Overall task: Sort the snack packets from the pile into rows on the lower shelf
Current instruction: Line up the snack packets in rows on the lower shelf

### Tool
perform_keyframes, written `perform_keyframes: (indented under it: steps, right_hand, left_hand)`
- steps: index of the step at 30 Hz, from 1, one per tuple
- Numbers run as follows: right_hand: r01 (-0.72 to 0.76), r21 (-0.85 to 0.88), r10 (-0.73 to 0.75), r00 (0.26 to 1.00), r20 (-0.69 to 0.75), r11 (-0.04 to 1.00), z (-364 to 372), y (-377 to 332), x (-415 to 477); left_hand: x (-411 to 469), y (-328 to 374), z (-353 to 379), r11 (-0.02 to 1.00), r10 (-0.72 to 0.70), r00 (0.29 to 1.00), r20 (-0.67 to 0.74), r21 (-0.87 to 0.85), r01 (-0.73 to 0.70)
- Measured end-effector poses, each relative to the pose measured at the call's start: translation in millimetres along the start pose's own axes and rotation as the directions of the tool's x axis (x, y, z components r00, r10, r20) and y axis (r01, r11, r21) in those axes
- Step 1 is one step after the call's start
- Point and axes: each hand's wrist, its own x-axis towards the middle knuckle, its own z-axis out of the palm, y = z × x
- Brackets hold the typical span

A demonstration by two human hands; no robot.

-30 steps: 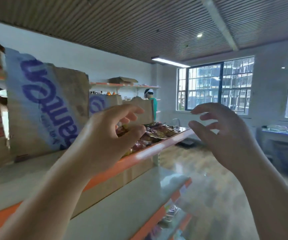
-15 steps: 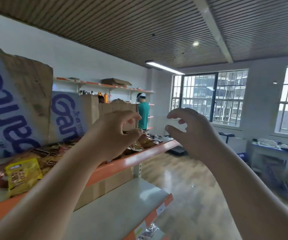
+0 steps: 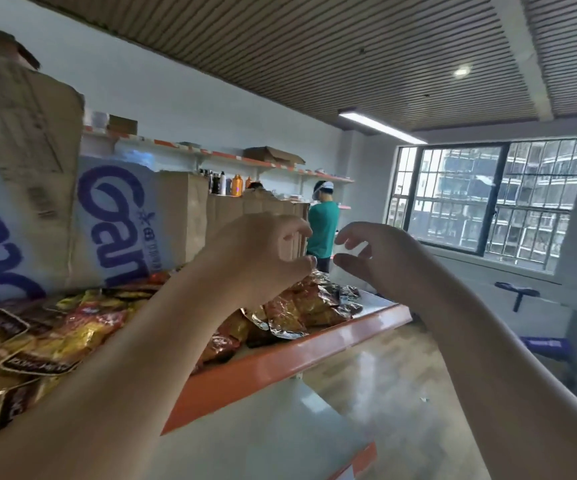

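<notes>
A pile of red, yellow and foil snack packets [image 3: 301,306] lies along the upper shelf with the orange front edge [image 3: 280,365]. Below it runs the pale grey lower shelf [image 3: 263,431], bare where I can see it. My left hand [image 3: 259,251] hovers above the pile's right end, fingers and thumb curved apart with nothing between them. Just to its right my right hand [image 3: 380,258] hangs in the air past the shelf's end, fingers likewise curved and holding nothing.
Tall cardboard boxes with blue lettering [image 3: 117,220] stand behind the packets. A person in a green shirt [image 3: 321,230] stands at the far wall shelves [image 3: 245,157]. Wooden floor [image 3: 401,386] lies to the right, with windows [image 3: 491,195] beyond.
The view has swung left, bringing more of the packet pile into sight. Both hands have drawn closer together above the pile's right end, still holding nothing.
</notes>
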Motion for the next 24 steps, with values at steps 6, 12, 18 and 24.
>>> perform_keyframes:
  steps: [6,12,18,24]
  right_hand:
    - [0.079,0.065,-0.081,0.996,0.029,0.995,32,36,46]
    - [0.111,0.166,-0.128,0.987,0.101,0.980,65,89,96]
    - [0.122,0.228,-0.176,0.956,0.233,0.966,101,137,149]
    - [0.194,0.277,-0.285,0.896,0.341,0.941,135,170,187]
  left_hand:
    - [28,-15,21,0.989,-0.101,0.991,0.087,0.120,0.090]
    - [65,-27,56,0.935,-0.288,0.943,0.169,0.263,0.238]
    - [118,-38,98,0.880,-0.435,0.873,0.221,0.310,0.360]
    - [155,-54,151,0.833,-0.518,0.820,0.243,0.363,0.418]
